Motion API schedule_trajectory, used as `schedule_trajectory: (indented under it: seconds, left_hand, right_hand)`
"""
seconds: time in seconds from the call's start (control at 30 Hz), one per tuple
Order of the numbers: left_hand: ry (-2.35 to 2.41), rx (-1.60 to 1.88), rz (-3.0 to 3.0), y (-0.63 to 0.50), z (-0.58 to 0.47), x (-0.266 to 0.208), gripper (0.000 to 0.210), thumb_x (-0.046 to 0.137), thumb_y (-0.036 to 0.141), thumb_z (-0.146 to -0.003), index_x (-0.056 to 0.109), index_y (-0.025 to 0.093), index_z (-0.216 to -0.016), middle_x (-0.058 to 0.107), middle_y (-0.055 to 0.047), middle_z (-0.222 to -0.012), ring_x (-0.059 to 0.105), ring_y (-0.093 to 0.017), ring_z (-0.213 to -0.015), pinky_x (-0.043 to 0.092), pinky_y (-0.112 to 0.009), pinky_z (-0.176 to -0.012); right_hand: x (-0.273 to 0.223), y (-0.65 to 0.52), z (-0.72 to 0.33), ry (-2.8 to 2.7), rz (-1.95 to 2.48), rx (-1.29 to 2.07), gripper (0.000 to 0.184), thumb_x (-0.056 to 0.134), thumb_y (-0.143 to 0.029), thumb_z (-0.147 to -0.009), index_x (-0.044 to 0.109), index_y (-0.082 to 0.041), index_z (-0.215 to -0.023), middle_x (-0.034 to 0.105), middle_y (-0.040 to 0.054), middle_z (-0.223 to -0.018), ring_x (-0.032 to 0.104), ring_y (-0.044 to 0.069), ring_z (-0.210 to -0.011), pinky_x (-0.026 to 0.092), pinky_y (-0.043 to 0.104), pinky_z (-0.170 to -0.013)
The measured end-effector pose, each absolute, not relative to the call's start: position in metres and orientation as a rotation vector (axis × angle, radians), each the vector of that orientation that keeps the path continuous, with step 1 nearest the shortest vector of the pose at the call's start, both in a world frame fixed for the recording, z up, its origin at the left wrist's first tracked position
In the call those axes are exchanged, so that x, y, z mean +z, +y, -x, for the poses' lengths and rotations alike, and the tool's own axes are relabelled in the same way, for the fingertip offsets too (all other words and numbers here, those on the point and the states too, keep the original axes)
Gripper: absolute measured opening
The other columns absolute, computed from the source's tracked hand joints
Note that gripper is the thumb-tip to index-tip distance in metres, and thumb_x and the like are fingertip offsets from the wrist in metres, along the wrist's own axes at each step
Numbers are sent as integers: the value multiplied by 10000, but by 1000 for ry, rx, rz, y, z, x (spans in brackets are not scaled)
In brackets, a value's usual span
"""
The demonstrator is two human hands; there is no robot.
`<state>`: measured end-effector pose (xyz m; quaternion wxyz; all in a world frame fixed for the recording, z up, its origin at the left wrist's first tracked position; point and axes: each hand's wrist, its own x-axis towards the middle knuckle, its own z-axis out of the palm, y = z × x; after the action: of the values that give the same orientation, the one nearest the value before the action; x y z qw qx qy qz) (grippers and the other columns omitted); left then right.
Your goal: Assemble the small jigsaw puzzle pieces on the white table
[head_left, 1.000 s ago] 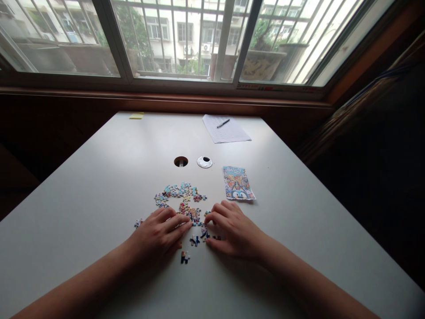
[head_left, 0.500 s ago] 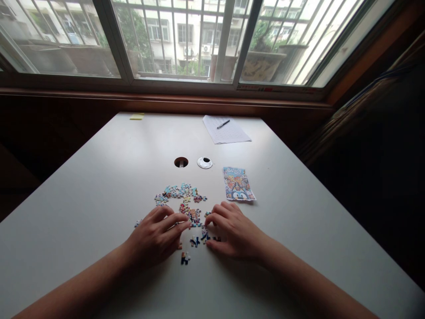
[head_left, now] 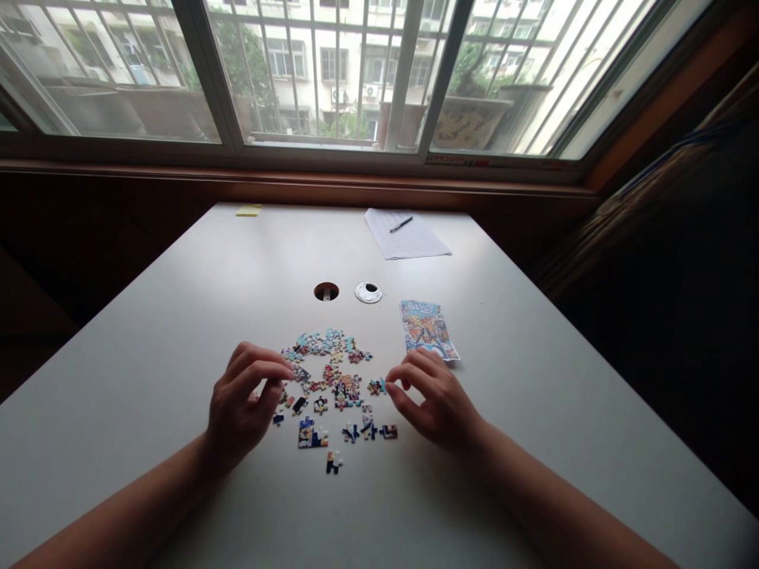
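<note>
Small jigsaw puzzle pieces (head_left: 323, 341) lie in loose groups on the white table, some joined. My left hand (head_left: 249, 391) is at the left edge of the pieces, its fingers stretched towards them and its thumb a little apart, with nothing seen in it. On the right, my right hand (head_left: 432, 395) has thumb and forefinger brought together at a light-blue puzzle piece (head_left: 383, 385) beside a small cluster. Between the hands sits a joined colourful section (head_left: 347, 393). Nearer me are a joined dark-blue and orange section (head_left: 311, 433) and a separate piece group (head_left: 334, 462).
A colourful picture sheet (head_left: 425, 324) lies just beyond my right hand. Farther back are a round cable hole (head_left: 326, 292), its metal cover (head_left: 368, 293), paper sheets (head_left: 403, 241) with a pen (head_left: 402, 224), and a yellow sticky note (head_left: 248, 210). A barred window stands behind the table.
My left hand has drawn back to the left and my right hand has shifted right. The joined pieces between them, including the dark-blue and orange section, are now uncovered.
</note>
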<state>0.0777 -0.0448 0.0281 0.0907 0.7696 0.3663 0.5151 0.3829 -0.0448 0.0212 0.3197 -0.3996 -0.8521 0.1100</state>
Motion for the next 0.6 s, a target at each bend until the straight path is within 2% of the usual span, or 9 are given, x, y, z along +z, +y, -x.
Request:
schedule_trajectory:
  seconds: [0.13, 0.3, 0.6]
  left_hand:
    - [1113, 1576, -2141, -45, -75, 27, 210, 554, 18, -872, 651, 203, -859, 623, -40, -894, 594, -186, -836, 489, -344, -707]
    - [1155, 1558, -2016, -44, -74, 26, 224, 513, 43, -911, 656, 201, -842, 607, -47, -912, 593, -191, -864, 479, -354, -732]
    - [1177, 1599, -1876, -40, -74, 23, 235, 490, 79, -917, 658, 210, -820, 610, -49, -914, 585, -213, -885, 459, -382, -776]
  right_hand:
    - [20, -42, -385, -2023, 1092, 294, 109, 546, -199, -962, 613, -202, -877, 556, 24, -780, 510, 181, -754, 415, 353, -756]
    - [23, -41, -388, -1825, 1140, 356, 139, 529, -216, -978, 643, -207, -899, 578, 25, -818, 529, 167, -721, 443, 329, -722]
    - [18, -34, -392, -1653, 1221, 445, 196, 504, -275, -995, 654, -221, -879, 606, 24, -873, 582, 187, -828, 450, 330, -776]
